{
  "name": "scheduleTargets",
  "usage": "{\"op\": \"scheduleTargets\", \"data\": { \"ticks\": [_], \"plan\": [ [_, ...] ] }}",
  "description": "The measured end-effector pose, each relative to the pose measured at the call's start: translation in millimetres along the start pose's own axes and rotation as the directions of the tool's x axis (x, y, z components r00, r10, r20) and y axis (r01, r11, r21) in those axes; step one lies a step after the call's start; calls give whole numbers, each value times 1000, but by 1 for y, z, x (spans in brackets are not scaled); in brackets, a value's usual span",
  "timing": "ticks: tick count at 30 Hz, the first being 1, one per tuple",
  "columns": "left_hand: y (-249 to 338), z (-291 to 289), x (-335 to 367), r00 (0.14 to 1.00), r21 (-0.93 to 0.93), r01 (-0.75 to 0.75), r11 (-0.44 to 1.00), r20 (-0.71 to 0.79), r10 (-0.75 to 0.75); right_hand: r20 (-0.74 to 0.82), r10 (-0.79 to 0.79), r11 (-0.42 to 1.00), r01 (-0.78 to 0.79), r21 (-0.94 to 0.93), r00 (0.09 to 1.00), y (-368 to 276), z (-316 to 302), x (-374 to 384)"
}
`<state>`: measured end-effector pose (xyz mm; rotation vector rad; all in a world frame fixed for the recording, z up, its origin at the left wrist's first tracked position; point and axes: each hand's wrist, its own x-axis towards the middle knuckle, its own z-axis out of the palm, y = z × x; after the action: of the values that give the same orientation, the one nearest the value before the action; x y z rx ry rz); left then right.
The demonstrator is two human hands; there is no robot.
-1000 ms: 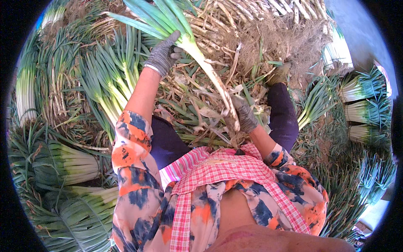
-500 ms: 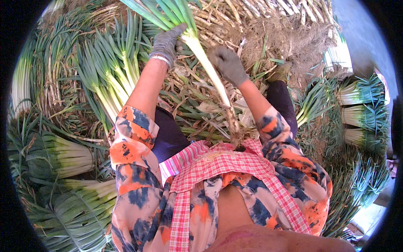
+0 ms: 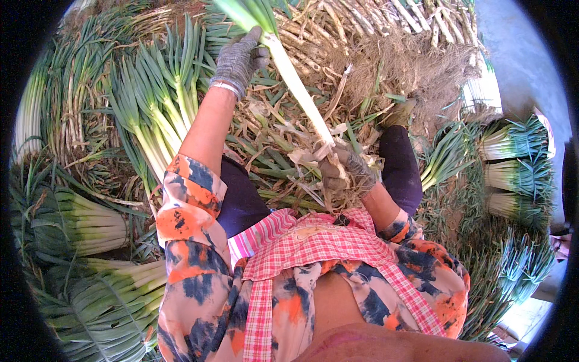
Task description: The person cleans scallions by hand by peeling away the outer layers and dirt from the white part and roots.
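Note:
My left hand [image 3: 240,61], in a grey glove, is closed round a leek [image 3: 300,93] just below its green leaves. The white stalk slants down to the right toward my apron. At the root end, my gloved right hand [image 3: 345,168] grips the leek's base, where pale outer skin and roots bunch up; parts of its fingers are hidden. Peeled leeks with green tops [image 3: 161,111] lie in a row to the left of my left forearm. Under the stalk is a litter of dry leaves and peelings [image 3: 265,136].
Unpeeled leeks with tangled roots [image 3: 416,66] are heaped at the far side. Tied leek bundles [image 3: 90,226] lie at the left, more bundles [image 3: 506,175] at the right. A few loose leeks [image 3: 443,160] lie beside my right leg.
My right hand has come down from beside the upper stalk to the leek's root end and closed there. My left hand has shifted slightly with the leek; its leafy top moved right.

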<state>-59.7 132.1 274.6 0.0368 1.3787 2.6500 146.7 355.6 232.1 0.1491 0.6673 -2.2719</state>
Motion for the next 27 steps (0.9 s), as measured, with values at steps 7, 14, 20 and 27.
{"op": "scheduleTargets", "data": {
  "ticks": [7,14,20,27],
  "plan": [
    [-3,-4,-1,983,176,175,969,17,-181,55,59,997,-62,41,997,4,1,-8],
    [-15,-10,4,988,287,152,946,-50,-144,-94,-633,95,-43,-995,768,28,-7,7],
    [-20,1,-2,972,-73,100,992,221,-82,113,-820,-46,132,-990,561,-77,37,90],
    [-15,-22,11,994,-259,54,964,109,-27,164,-716,534,684,-496,678,-107,79,131]
  ]
}}
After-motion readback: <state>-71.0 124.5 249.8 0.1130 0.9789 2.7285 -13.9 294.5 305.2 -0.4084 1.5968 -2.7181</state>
